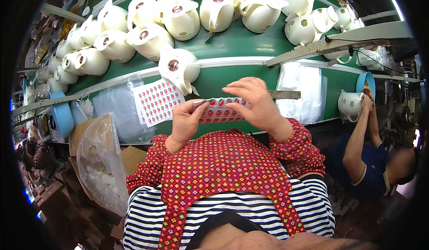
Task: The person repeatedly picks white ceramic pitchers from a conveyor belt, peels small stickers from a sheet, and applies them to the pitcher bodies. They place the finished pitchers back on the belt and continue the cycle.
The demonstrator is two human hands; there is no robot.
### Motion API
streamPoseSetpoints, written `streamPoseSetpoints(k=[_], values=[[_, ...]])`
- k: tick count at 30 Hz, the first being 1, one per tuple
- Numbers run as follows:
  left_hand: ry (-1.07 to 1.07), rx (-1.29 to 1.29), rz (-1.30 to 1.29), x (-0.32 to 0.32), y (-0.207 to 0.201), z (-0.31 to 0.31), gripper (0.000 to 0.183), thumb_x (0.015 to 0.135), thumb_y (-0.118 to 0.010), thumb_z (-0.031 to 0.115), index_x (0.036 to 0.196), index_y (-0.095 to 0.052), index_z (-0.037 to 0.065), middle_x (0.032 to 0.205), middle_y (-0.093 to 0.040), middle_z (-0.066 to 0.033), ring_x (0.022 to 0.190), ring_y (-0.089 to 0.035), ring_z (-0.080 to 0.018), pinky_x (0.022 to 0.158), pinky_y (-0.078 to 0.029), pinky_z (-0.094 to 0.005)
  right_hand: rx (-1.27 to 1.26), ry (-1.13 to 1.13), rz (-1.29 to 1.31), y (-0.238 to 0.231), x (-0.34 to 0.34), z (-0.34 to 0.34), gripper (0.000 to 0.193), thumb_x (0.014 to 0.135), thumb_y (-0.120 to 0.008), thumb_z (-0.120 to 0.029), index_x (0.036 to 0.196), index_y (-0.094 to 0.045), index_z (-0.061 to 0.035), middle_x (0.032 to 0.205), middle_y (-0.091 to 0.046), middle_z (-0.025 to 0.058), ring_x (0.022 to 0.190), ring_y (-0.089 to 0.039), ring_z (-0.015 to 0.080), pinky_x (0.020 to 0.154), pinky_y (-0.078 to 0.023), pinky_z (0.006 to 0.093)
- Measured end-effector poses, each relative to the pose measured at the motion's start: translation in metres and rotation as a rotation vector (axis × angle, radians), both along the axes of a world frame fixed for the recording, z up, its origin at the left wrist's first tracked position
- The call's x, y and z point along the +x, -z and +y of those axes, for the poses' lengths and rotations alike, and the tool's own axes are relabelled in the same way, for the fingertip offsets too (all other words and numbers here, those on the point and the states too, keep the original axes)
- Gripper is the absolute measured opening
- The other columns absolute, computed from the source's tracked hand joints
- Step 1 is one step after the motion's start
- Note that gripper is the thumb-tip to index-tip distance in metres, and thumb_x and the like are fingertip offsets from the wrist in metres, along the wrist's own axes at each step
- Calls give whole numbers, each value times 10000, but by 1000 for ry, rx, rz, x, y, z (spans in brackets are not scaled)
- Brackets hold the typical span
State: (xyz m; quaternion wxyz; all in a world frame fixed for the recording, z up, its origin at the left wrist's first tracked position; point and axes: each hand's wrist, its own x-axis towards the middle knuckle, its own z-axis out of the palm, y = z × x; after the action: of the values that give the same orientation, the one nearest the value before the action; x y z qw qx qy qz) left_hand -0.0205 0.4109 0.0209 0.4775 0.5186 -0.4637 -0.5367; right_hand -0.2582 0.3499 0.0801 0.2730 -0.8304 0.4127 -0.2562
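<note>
My left hand is closed on the left end of a sheet of small red and green stickers, with the thumb on top. The sheet is raised in front of my body and its far edge curls up. Over its right end is my right hand, fingers stretched and apart, with the thumb lying across the stickers. Just beyond my left hand, another sticker sheet lies flat on the green table. Next to that sheet, a cream jug stands near the pale rail.
Many cream jugs line the green belt. Clear plastic bags lie left, white bags right, near a metal strip. A bagged carton stands lower left. At right, a co-worker handles a jug beside a blue basin.
</note>
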Motion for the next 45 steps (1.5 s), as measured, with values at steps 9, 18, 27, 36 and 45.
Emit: streamPoseSetpoints(k=[9,18,27,36,45], values=[[43,12,-26,-11,-20,-2,254,1105,-565,159,1110,-726,-38,798,-696,15,713,-571,-22,604,-471,-225,-108,115,-49,18,31,4,209,841,-821,-186,1034,-787,-114,1127,-747,25,1110,-639,254,1125,-356,539],[-104,113,116,-20,-2,-8,340,1132,-500,217,992,-721,0,704,-550,72,642,-436,-3,546,-350,-228,-255,71,-209,13,29,5,225,778,-810,-104,1001,-779,-117,1113,-727,23,1061,-633,275,1080,-400,541],[36,108,-15,-19,-3,-11,332,1119,-514,187,979,-716,-36,682,-582,51,623,-457,-11,539,-381,-239,-328,45,-176,23,36,3,502,824,-775,-31,1319,-711,-87,955,-748,-3,953,-669,197,1050,-416,507],[-6,168,-45,-25,-15,-13,364,1121,-518,220,969,-717,-44,675,-588,42,621,-470,-17,537,-394,-250,-125,228,-249,14,30,5,713,806,-823,-50,1470,-562,-45,1015,-790,22,1040,-662,240,1090,-402,438],[25,193,6,-22,-4,-15,365,1123,-507,211,950,-694,-51,678,-585,32,632,-462,-21,546,-391,-254,-134,57,-308,19,30,9,731,817,-775,44,1495,-511,-33,967,-766,24,985,-685,210,1100,-421,453]])
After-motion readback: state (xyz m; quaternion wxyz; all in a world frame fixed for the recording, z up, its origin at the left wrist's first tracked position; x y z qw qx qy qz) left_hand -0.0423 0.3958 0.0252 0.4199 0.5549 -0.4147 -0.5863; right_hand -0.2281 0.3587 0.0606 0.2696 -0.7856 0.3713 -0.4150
